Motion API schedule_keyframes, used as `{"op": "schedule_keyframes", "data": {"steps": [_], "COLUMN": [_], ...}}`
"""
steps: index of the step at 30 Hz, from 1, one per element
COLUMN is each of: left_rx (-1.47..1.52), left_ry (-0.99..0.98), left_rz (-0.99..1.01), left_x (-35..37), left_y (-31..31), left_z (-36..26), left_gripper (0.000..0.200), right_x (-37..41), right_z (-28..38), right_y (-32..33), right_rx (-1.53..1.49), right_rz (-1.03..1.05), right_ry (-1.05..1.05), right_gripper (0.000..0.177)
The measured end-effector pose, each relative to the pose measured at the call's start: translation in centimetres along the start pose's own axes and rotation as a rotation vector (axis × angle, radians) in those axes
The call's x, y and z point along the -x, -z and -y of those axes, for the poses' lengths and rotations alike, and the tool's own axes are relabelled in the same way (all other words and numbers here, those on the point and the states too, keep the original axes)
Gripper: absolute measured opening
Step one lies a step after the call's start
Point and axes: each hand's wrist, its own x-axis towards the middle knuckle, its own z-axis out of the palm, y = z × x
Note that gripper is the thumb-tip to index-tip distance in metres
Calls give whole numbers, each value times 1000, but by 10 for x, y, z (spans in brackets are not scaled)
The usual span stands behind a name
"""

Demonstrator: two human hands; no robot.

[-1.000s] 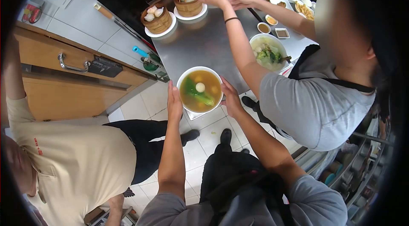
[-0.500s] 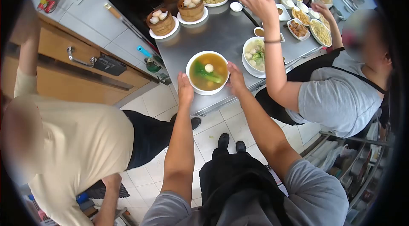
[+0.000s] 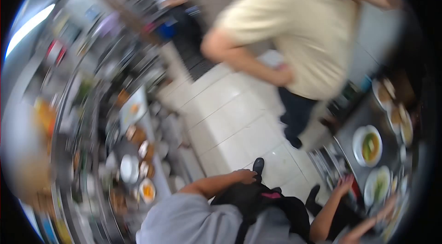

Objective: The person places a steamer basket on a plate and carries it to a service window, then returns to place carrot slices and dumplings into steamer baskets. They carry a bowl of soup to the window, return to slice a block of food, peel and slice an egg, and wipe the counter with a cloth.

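Note:
My left hand (image 3: 247,176) hangs low in front of my dark apron (image 3: 244,200); its fingers are blurred. Off to the right, my right hand (image 3: 343,184) is at the near edge of the steel counter, holding nothing, with its fingers apart. A white bowl of soup (image 3: 368,146) with green vegetable stands on that counter, away from both hands. Beside it, nearer my right hand, is a second white bowl (image 3: 377,185) with pale food and greens. Another person's hand (image 3: 387,208) reaches over the counter at the lower right.
A person in a cream shirt (image 3: 299,28) stands ahead on the tiled floor (image 3: 230,115). Along the left runs a cluttered worktop with a white bowl (image 3: 130,169) and a dish of orange food (image 3: 147,190). Blurred shelves rise behind it. Several dishes sit at the counter's far side.
My view has swung left, away from the counter. Both hands have let go of the soup bowl, which now stands on the counter; my left hand has dropped to my front.

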Motion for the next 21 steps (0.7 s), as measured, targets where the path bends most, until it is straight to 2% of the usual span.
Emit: {"op": "schedule_keyframes", "data": {"steps": [1,2,4,5,7,9,11,12,14,15,17,19,21], "left_rx": [-102,-9,84,131,203,259,318,341,585,614,707,853,965], "left_ry": [75,113,192,197,282,250,127,127,86,89,28,-43,3], "left_rz": [169,116,192,154,217,147,-31,-56,-394,-401,-705,-917,-1081], "left_x": [21,32,51,51,40,31,42,41,42,49,108,143,208], "left_y": [-14,-24,-36,-45,-63,-77,-63,-55,-48,-44,4,35,79], "left_z": [28,56,106,129,169,205,229,248,277,292,315,349,374], "left_gripper": [67,67,66,66,66,65,65,65,62,62,56,49,42], "right_x": [-64,-26,48,81,130,163,180,188,203,213,238,268,301], "right_z": [-100,-111,-141,-154,-173,-184,-196,-200,-211,-219,-236,-246,-263], "right_y": [67,75,60,45,5,-48,-116,-154,-227,-257,-321,-383,-444], "right_rx": [-53,166,442,546,723,888,1038,1101,1242,1315,1442,1549,1614], "right_rz": [76,93,152,193,294,425,583,659,829,913,1073,1224,1421], "right_ry": [-120,-111,-180,-211,-242,-222,-158,-115,-36,-7,32,47,37], "right_gripper": [49,46,42,40,36,32,29,27,24,22,20,18,18]}}
